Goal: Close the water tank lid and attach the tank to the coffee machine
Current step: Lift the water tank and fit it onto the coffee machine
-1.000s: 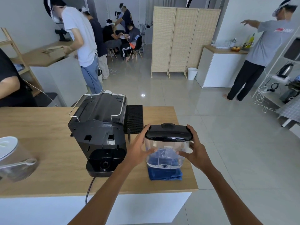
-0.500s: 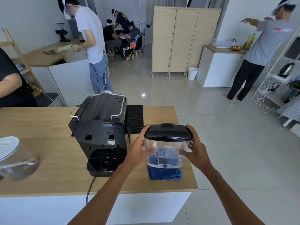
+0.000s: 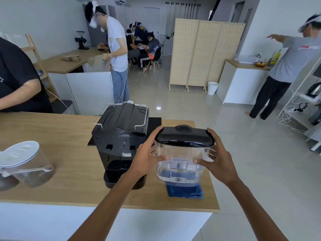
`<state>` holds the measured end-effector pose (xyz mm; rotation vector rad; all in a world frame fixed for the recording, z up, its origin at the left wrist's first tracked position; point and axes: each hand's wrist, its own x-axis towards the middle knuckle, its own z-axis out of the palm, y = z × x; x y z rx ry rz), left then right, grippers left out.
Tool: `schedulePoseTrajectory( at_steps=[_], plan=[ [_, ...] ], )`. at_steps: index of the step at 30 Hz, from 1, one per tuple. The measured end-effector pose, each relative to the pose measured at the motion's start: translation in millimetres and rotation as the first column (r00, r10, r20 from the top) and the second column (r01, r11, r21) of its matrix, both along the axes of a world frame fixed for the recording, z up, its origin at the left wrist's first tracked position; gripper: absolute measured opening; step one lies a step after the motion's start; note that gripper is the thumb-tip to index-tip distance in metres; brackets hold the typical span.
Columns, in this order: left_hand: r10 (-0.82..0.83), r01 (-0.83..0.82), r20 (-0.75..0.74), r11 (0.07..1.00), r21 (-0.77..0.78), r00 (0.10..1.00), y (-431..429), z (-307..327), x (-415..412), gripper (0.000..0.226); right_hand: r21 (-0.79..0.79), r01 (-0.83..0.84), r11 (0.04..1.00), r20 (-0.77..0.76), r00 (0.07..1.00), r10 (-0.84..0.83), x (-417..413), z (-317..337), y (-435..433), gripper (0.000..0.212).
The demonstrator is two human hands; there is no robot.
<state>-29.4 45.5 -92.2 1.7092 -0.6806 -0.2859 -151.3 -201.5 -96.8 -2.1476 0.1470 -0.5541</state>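
A clear plastic water tank (image 3: 180, 164) with a black lid (image 3: 185, 137) lying flat on top is held between both my hands, a little above a folded blue cloth (image 3: 185, 191). My left hand (image 3: 147, 155) grips its left side and my right hand (image 3: 217, 157) its right side. The black coffee machine (image 3: 121, 143) stands just to the left on the wooden counter, its back toward me and its rear slot bare.
A clear jar (image 3: 24, 164) with a white lid and spoon stands at the counter's (image 3: 66, 174) left. A black drip mat (image 3: 154, 124) lies behind the machine. The counter's right edge is close to the tank. Several people stand or sit further back.
The tank has risen slightly off the blue cloth between my hands. A person in white behind the counter has stepped to the right.
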Motion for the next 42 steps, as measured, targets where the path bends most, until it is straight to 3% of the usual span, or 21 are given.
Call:
schedulePoseTrajectory(
  at_steps=[4,9,18,31,42],
  plan=[
    [0.008,-0.009,-0.034,0.999,-0.039,0.999,33.2,2.6,-2.8,0.099,0.026,-0.036,0.999,0.000,0.999,0.036,3.8,7.7,28.7,0.109],
    [0.064,-0.064,0.022,0.998,-0.009,0.998,75.4,14.1,-0.2,0.102,0.065,-0.084,0.994,0.035,0.996,0.082,17.7,12.7,72.0,0.108],
    [0.186,-0.186,-0.006,0.982,-0.037,0.982,150.1,13.7,25.3,0.110,0.161,-0.098,0.982,0.077,0.993,0.086,53.7,6.2,150.3,0.109],
    [0.269,-0.255,0.082,0.955,-0.148,0.960,190.1,12.1,51.3,0.098,0.101,-0.005,0.995,0.108,0.994,-0.006,88.4,-3.4,212.5,0.111],
    [0.349,-0.336,0.051,0.927,-0.167,0.936,192.5,-0.2,60.0,0.092,0.057,0.063,0.996,0.084,0.994,-0.068,98.8,-7.7,226.5,0.109]
  ],
)
